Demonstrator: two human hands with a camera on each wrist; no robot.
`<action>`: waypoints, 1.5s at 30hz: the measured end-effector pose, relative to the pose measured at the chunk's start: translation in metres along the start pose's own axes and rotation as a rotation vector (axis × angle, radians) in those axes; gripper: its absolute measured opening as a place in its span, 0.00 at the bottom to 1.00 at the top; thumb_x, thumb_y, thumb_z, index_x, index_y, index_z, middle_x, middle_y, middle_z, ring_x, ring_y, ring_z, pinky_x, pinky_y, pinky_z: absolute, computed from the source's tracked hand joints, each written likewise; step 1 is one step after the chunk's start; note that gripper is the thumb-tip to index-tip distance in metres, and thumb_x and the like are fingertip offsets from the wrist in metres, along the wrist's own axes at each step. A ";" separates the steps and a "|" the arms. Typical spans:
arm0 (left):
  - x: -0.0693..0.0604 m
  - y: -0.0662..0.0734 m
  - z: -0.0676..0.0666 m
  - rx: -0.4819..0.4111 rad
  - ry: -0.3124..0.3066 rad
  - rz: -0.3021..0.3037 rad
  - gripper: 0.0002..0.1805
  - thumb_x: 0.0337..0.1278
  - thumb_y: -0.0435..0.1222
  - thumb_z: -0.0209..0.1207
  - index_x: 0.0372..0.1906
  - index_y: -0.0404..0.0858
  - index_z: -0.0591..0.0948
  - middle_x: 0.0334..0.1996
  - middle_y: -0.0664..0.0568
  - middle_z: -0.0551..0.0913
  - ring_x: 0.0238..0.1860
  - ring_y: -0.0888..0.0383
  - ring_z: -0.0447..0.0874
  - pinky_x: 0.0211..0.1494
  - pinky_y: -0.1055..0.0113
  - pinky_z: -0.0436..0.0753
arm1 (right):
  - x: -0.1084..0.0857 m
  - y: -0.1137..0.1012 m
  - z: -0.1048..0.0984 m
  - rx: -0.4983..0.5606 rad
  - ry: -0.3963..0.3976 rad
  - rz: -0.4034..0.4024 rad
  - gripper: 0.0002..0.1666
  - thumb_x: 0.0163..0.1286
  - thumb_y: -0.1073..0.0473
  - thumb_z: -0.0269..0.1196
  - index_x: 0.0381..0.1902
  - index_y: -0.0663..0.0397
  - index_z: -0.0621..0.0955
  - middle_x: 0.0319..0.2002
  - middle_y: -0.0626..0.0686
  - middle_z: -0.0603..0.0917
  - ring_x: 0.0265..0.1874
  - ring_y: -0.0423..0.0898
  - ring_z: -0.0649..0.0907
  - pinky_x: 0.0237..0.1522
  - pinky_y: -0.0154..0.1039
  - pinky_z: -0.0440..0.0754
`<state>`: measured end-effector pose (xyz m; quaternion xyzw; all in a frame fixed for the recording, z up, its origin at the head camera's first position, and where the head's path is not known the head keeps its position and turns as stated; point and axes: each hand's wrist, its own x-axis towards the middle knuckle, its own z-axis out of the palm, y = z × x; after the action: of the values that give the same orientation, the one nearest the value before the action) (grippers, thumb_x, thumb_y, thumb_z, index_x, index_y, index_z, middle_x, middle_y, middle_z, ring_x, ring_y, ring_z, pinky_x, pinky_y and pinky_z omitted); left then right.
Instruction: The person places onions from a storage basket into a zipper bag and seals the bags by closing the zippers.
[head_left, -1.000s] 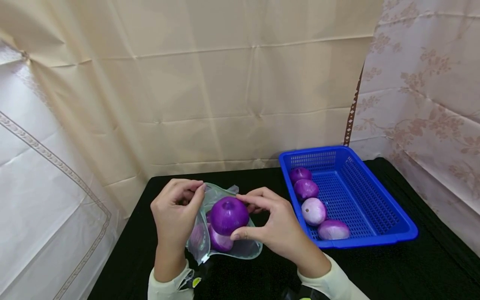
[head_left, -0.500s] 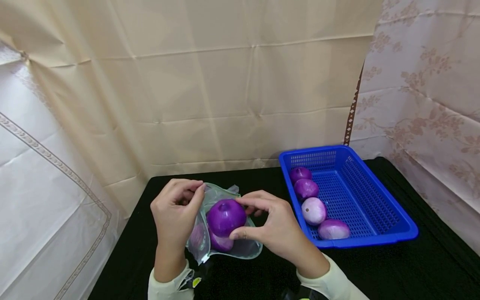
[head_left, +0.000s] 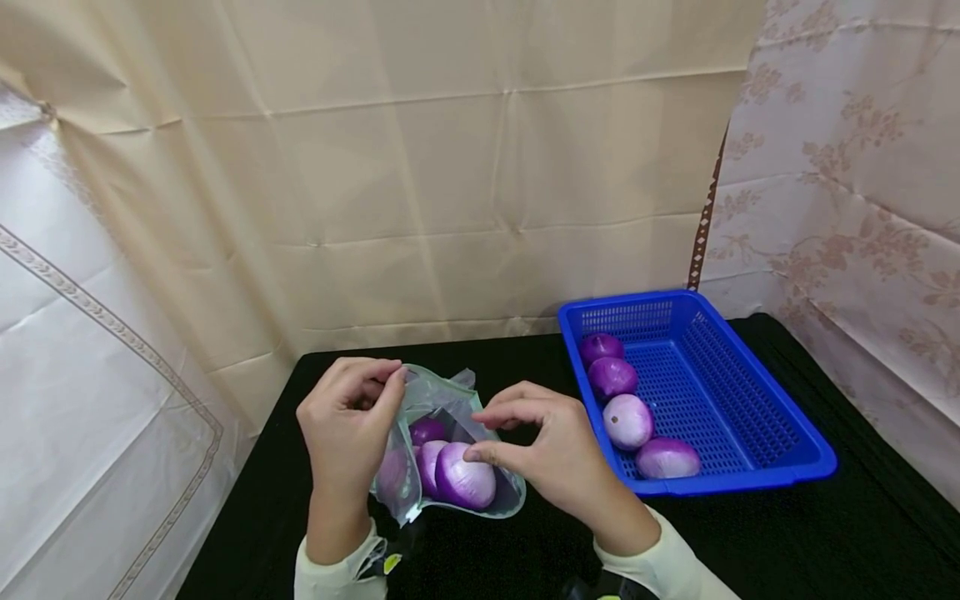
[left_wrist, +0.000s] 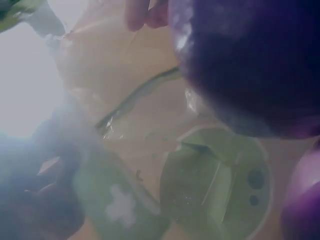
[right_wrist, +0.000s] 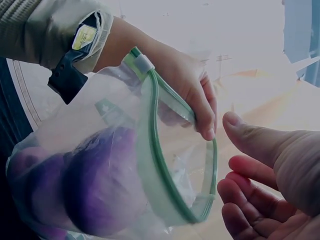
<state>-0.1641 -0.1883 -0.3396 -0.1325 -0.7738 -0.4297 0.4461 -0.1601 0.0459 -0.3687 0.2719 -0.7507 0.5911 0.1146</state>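
My left hand pinches the rim of a clear zip bag between thumb and fingers, keeping its mouth spread. Inside lie several purple onions; the nearest onion sits low by the front rim, and a darker onion is farther back. My right hand is at the bag's right side, thumb and fingers apart with nothing between them. From the right wrist view, the green zip rim with its white slider faces that hand. The left wrist view shows onions blurred through the plastic.
A blue plastic basket stands to the right on the black-covered table, with several onions along its left side. A beige curtain hangs behind, and patterned cloth hangs at the right.
The onion in my right hand went down into the bag and was let go; that hand stays at the mouth with its fingers apart. My left hand has barely shifted left.
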 end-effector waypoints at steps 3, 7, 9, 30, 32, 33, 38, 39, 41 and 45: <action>0.001 0.002 -0.001 0.007 0.020 -0.003 0.02 0.53 0.26 0.73 0.31 0.33 0.90 0.32 0.51 0.88 0.23 0.67 0.77 0.28 0.79 0.74 | 0.000 0.000 -0.001 0.012 -0.006 -0.003 0.18 0.53 0.46 0.82 0.39 0.45 0.91 0.40 0.39 0.87 0.39 0.40 0.86 0.42 0.36 0.85; 0.002 0.004 -0.002 0.009 0.032 -0.008 0.02 0.53 0.25 0.72 0.30 0.31 0.89 0.31 0.50 0.88 0.23 0.68 0.77 0.28 0.80 0.74 | 0.000 0.000 -0.001 0.019 -0.013 -0.004 0.18 0.54 0.45 0.81 0.39 0.45 0.91 0.40 0.40 0.87 0.39 0.40 0.86 0.42 0.35 0.85; 0.002 0.004 -0.002 0.007 0.032 -0.008 0.02 0.54 0.26 0.72 0.30 0.31 0.89 0.31 0.49 0.88 0.23 0.67 0.77 0.28 0.80 0.74 | 0.000 0.000 -0.001 0.017 -0.016 -0.002 0.18 0.54 0.45 0.81 0.39 0.45 0.91 0.40 0.39 0.87 0.39 0.40 0.86 0.43 0.35 0.86; 0.004 0.016 0.000 -0.003 0.017 -0.008 0.01 0.54 0.25 0.72 0.31 0.31 0.90 0.31 0.48 0.87 0.23 0.66 0.77 0.29 0.79 0.74 | 0.016 -0.005 -0.011 -0.095 -0.059 -0.091 0.20 0.53 0.44 0.81 0.41 0.45 0.91 0.39 0.43 0.88 0.38 0.38 0.86 0.43 0.37 0.87; 0.003 0.015 0.000 0.005 0.016 -0.011 0.03 0.52 0.24 0.72 0.31 0.32 0.90 0.31 0.48 0.87 0.23 0.66 0.77 0.28 0.79 0.74 | 0.019 -0.005 -0.012 -0.095 -0.055 -0.106 0.20 0.53 0.45 0.82 0.41 0.45 0.91 0.38 0.42 0.88 0.38 0.39 0.86 0.42 0.36 0.86; 0.004 0.019 0.000 0.004 0.017 -0.011 0.04 0.52 0.23 0.72 0.31 0.32 0.90 0.30 0.48 0.87 0.22 0.65 0.77 0.28 0.78 0.74 | 0.020 -0.004 -0.012 -0.096 -0.051 -0.110 0.20 0.53 0.45 0.82 0.40 0.45 0.91 0.37 0.41 0.88 0.37 0.39 0.86 0.42 0.37 0.86; 0.007 0.029 0.000 -0.010 0.020 0.000 0.02 0.53 0.24 0.71 0.30 0.31 0.89 0.30 0.46 0.87 0.22 0.65 0.78 0.28 0.79 0.74 | 0.026 -0.004 -0.016 -0.127 -0.050 -0.116 0.20 0.52 0.45 0.82 0.41 0.44 0.91 0.37 0.41 0.87 0.36 0.38 0.85 0.40 0.37 0.85; 0.007 0.030 0.000 -0.012 0.018 0.000 0.01 0.54 0.24 0.71 0.30 0.30 0.89 0.30 0.46 0.87 0.22 0.66 0.78 0.29 0.79 0.74 | 0.027 -0.005 -0.018 -0.137 -0.051 -0.118 0.20 0.52 0.45 0.82 0.41 0.44 0.91 0.37 0.41 0.87 0.36 0.38 0.85 0.39 0.37 0.85; 0.007 0.029 0.001 -0.012 0.016 0.002 0.02 0.55 0.25 0.71 0.30 0.30 0.89 0.30 0.46 0.87 0.22 0.66 0.78 0.29 0.79 0.74 | 0.030 -0.005 -0.020 -0.162 -0.055 -0.122 0.20 0.52 0.45 0.82 0.41 0.43 0.91 0.37 0.40 0.87 0.36 0.38 0.84 0.39 0.37 0.85; 0.007 0.028 0.001 -0.010 0.018 0.005 0.02 0.54 0.25 0.71 0.30 0.30 0.89 0.30 0.46 0.87 0.22 0.66 0.78 0.28 0.79 0.74 | 0.035 -0.004 -0.027 -0.206 -0.051 -0.119 0.20 0.51 0.45 0.82 0.42 0.40 0.91 0.37 0.38 0.87 0.36 0.37 0.85 0.40 0.36 0.85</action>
<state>-0.1518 -0.1718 -0.3191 -0.1329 -0.7674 -0.4333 0.4534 -0.1907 0.0614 -0.3413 0.3178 -0.7928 0.4957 0.1576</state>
